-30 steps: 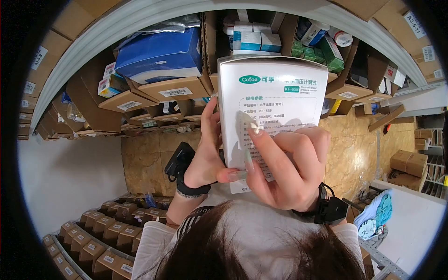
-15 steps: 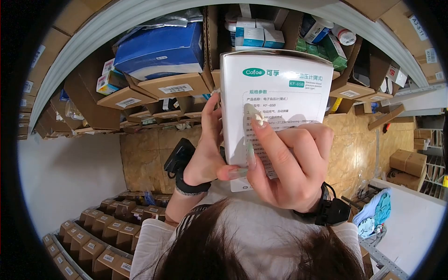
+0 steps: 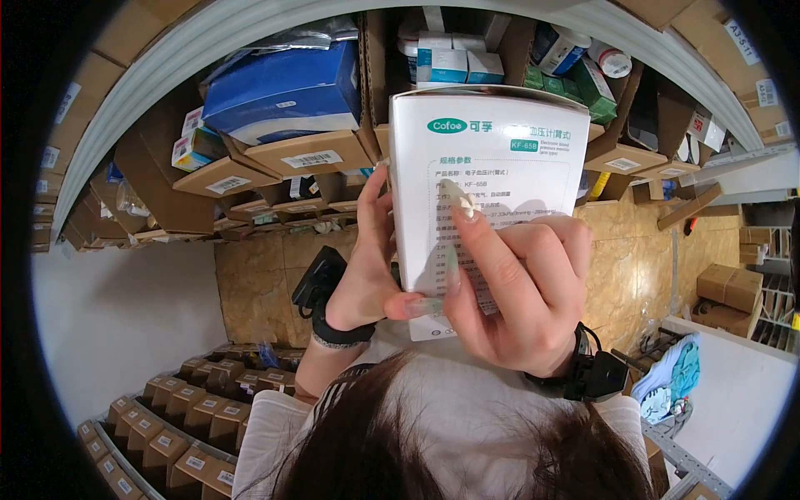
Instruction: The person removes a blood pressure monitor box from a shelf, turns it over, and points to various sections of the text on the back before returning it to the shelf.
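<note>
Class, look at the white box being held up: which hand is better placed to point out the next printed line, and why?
The right hand. Its index finger rests on the white box's printed label; the left hand grips the box's left edge, likely steadying it.

Blue carton [image 3: 283, 87] on shelf; green boxes [image 3: 575, 87]; cardboard bins [image 3: 187, 429].

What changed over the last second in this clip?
The right hand slid its index finger up the printed panel of the white box, and the box edged slightly higher in view. Nothing was taken or let go: both the left hand and the right still grip the box in front of the cardboard bins.
</note>
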`<state>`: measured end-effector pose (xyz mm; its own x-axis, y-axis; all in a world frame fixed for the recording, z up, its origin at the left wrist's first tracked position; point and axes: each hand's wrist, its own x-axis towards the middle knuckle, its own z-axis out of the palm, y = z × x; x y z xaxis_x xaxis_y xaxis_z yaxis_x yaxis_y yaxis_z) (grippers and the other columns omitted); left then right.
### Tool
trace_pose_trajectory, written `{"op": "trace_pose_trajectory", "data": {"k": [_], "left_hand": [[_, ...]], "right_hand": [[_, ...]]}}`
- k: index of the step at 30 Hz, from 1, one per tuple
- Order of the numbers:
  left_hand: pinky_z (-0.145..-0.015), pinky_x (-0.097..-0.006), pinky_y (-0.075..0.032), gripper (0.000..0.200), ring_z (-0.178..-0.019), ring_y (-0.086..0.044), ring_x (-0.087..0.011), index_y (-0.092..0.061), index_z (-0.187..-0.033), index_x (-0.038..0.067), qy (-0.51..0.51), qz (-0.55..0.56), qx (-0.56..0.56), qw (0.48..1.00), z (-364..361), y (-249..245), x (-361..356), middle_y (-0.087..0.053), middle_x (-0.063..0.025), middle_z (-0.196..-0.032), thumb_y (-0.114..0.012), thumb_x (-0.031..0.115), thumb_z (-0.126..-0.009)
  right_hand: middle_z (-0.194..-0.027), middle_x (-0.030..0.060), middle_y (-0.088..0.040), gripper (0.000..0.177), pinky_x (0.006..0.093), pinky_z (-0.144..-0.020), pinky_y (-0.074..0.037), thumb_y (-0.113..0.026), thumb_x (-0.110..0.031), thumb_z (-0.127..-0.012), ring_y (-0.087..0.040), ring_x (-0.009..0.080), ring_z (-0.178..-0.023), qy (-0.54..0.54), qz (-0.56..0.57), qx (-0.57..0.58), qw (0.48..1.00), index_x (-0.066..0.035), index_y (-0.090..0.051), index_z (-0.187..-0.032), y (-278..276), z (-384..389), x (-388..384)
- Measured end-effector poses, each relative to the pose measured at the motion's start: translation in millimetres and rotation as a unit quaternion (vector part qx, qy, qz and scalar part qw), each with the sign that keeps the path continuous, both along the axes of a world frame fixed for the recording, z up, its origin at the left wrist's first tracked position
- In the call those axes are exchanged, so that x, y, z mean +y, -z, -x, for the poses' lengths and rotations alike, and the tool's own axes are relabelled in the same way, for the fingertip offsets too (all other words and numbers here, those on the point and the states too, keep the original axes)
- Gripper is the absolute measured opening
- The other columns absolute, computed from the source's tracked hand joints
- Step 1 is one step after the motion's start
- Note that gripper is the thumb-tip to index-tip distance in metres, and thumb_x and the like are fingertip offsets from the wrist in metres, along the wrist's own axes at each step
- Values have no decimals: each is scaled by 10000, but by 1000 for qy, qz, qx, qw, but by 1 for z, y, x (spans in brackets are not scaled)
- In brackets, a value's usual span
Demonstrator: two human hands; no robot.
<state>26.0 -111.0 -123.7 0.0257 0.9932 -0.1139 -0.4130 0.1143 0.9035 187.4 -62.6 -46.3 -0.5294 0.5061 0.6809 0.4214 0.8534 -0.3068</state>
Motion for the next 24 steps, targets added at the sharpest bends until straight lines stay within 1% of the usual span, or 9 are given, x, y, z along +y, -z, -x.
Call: {"op": "trace_pose_trajectory", "data": {"k": [6, 8, 14, 19, 24], "left_hand": [[-1063, -440, -223, 1452, -1288, -279, -312, 74, -1415, 90, -7, 4, -8, 1000, -1, -3, 1, -246, -185, -1366, -855, 556, -401], [-1062, -439, -225, 1456, -1282, -287, -308, 69, -1416, 92, -11, 24, -5, 1000, -2, -7, 1, -259, -178, -1355, -857, 551, -390], [-1065, -438, -214, 1446, -1283, -283, -310, 48, -1420, 98, -11, 26, 9, 1000, -2, -1, 0, -267, -165, -1345, -846, 567, -386], [-1066, -434, -210, 1433, -1281, -286, -309, 43, -1421, 99, -12, 48, 0, 999, -2, -3, -3, -275, -161, -1337, -846, 555, -394], [-1064, -428, -209, 1428, -1279, -289, -304, 43, -1421, 96, -15, 45, -7, 999, -4, -6, -2, -282, -162, -1328, -848, 548, -401]], "right_hand": [[-728, 47, -558, 434, 298, -626, -378, -639, -35, -590, -436, 207, -661, 6, 2, -2, 1000, 24, -637, -1020, 0, -2, 1], [-721, 44, -557, 433, 298, -628, -380, -638, -30, -589, -438, 207, -661, 10, -3, -2, 1000, 24, -637, -1018, 0, -2, 2], [-712, 44, -555, 417, 299, -630, -381, -639, -24, -592, -440, 206, -660, 12, 4, -10, 1000, 21, -643, -1006, -3, -4, 1], [-703, 54, -545, 366, 302, -626, -381, -635, -73, -640, -438, 206, -657, 5, 4, -17, 1000, 30, -648, -991, -5, -9, 3], [-704, 61, -542, 363, 302, -624, -379, -634, -99, -651, -434, 205, -655, 9, 4, -13, 1000, 35, -649, -988, -6, -11, 3]]}}
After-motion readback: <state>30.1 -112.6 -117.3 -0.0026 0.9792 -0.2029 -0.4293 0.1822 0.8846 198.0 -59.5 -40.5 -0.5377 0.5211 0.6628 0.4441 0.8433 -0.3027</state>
